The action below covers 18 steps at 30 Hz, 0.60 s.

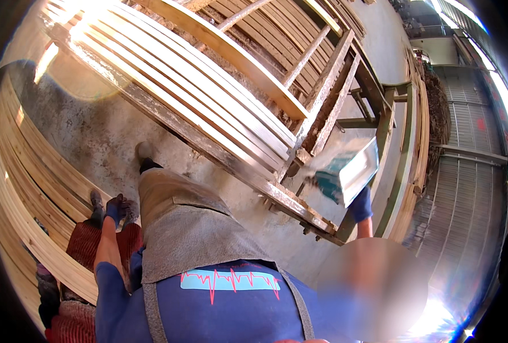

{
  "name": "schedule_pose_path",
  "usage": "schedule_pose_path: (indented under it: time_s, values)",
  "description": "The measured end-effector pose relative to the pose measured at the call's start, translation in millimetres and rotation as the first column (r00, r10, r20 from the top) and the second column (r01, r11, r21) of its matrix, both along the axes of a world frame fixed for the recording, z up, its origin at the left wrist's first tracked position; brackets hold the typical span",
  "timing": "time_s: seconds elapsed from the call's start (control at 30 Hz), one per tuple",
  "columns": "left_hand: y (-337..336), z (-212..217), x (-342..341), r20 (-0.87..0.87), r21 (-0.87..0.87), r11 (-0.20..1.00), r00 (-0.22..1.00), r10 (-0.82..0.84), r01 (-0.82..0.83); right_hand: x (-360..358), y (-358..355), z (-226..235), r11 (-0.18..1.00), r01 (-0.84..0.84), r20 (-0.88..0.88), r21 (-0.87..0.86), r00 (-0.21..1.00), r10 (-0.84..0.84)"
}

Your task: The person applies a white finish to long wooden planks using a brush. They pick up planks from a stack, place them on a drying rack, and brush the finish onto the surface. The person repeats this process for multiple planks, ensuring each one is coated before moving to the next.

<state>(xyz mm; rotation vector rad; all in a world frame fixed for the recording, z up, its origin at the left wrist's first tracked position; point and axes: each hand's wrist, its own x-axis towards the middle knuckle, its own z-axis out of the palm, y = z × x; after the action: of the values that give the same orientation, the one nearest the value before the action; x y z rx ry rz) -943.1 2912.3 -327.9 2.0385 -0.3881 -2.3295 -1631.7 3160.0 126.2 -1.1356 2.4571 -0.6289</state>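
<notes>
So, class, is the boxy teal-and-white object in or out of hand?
In: the blue-gloved right hand grips the object.

Metal wall (pixel 465 194): grey, ribbed, right of frame.
Concrete floor (pixel 108 131): stained, left of centre.
Brown heap (pixel 436 108): rough, upper right.

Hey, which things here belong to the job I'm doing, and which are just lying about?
Seemingly in the job:
teal container, tilted, in your right hand
rack, near it
pale strips, on the rack

Seemingly just lying about:
planks, at far left
long timber, to the right
</notes>
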Motion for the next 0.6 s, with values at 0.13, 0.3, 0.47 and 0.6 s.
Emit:
schedule_pose_path:
  time_s: [0.13, 0.3, 0.47, 0.6]
  values:
    - [-17, 5, -12, -0.025, -0.173, 0.985, 1.000, -0.004, 0.000, -46, -56, -40, 0.997, -0.069, -0.145, -0.017, 0.987, 0.065]
    - [-47, 44, -57, -0.011, -0.399, 0.914, 0.998, 0.068, -0.067, -44, -155, -101, 0.970, -0.244, -0.412, -0.003, 0.884, 0.221]
    - [-45, 56, -64, -0.030, -0.289, 0.930, 0.973, 0.227, -0.226, -20, -90, -75, 0.982, -0.073, 0.176, -0.175, 0.979, 0.104]
    - [-1, 8, -24, 0.052, -0.282, 0.938, 0.979, -0.195, 0.202, 45, -14, -19, 0.995, -0.075, 0.006, 0.060, 0.997, 0.074]
